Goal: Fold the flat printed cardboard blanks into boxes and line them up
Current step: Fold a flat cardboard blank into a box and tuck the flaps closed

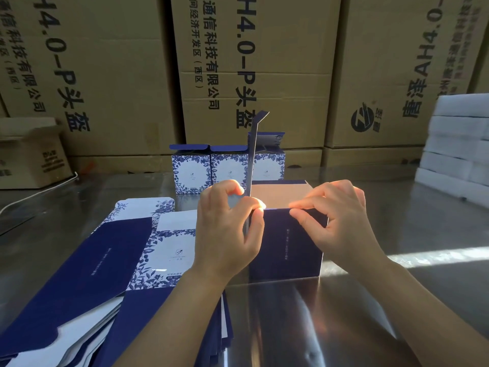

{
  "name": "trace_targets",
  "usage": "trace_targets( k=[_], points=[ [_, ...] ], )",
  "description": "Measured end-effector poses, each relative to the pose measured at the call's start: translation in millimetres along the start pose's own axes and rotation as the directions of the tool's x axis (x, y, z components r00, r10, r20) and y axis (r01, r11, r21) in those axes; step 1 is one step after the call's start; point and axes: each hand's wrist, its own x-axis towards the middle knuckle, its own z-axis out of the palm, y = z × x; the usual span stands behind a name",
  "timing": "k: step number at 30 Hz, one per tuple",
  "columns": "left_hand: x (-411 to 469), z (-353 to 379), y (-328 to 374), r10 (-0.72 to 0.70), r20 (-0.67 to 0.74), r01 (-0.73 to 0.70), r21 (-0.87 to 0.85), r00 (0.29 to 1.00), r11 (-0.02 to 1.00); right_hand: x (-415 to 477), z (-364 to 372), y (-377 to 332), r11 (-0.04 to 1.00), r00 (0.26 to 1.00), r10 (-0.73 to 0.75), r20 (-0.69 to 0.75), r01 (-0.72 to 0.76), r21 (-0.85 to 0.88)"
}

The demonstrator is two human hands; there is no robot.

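Observation:
A half-formed dark blue box (287,245) stands on the steel table (304,313) in front of me, its inside showing pale cardboard and one tall flap (252,154) pointing straight up. My left hand (227,229) pinches the box's left corner at the base of that flap. My right hand (336,218) pinches the near top edge. A fanned stack of flat blue-and-white printed blanks (111,276) lies at the left. Three folded boxes (229,168) with floral fronts stand in a row at the back, lids open.
Large brown shipping cartons (264,70) wall off the back of the table. A smaller brown carton (29,154) sits at the far left, with a white cable beside it. Stacked white blocks (460,144) stand at the right edge.

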Motion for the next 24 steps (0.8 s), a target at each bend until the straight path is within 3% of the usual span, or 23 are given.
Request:
trace_targets(
  k=[9,14,18,24],
  points=[
    [3.1,-2.8,-3.6,-0.101,-0.086,0.114,0.162,0.991,0.980,0.9,-6.4,11.9,0.996,0.996,0.091,0.017,-0.092,0.007],
    [0.6,1.0,-5.4,-0.119,-0.084,0.131,0.161,0.989,0.978,2.3,-6.3,12.9,0.996,0.996,0.083,0.037,-0.083,0.004],
    [-1.3,2.1,-2.9,-0.182,-0.056,0.180,-0.027,0.982,0.983,2.9,-5.5,11.7,0.988,0.991,0.124,0.045,-0.128,0.090],
    [-1.2,-1.0,1.2,-0.382,0.028,0.375,-0.271,0.924,0.886,6.1,-10.9,9.3,0.891,0.961,0.242,0.131,-0.274,0.363]
  ],
)
